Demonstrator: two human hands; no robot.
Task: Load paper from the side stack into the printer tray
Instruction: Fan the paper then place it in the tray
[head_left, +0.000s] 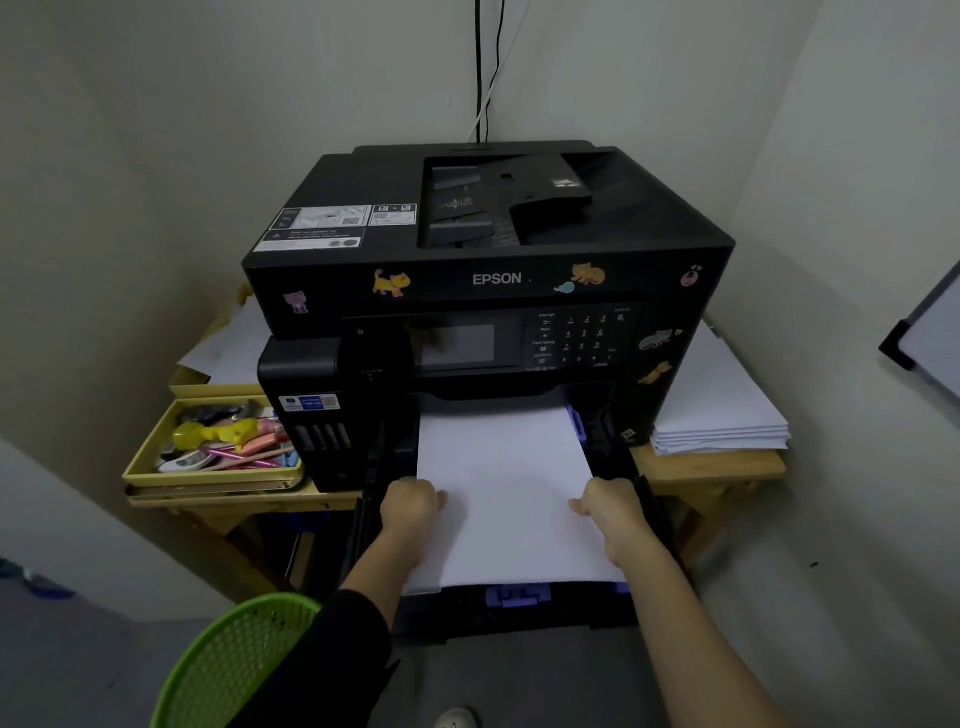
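The black printer (488, 280) stood on a wooden table (727, 462) in a corner. At its six o'clock, the tray (519, 623) stood pulled out toward the person. A sheaf of white paper (504, 467) lay in the tray, its far end under the printer's mouth and its near end close to the purple guide at the tray's front.

The left hand (413, 506) gripped the paper's edge at nine o'clock. Its thumb lay on top of the sheet and its fingers curled round the side. The right hand (610, 506) gripped the opposite edge at three o'clock in the same way, thumb pointing inward. The two hands were level with each other.

The side stack (722, 410) of white sheets rested on the table at the printer's three o'clock, just beside its body. At the printer's nine o'clock sat a yellow box (156, 457) of pens and small stationery. A green basket (234, 665) showed at the view's seven o'clock.
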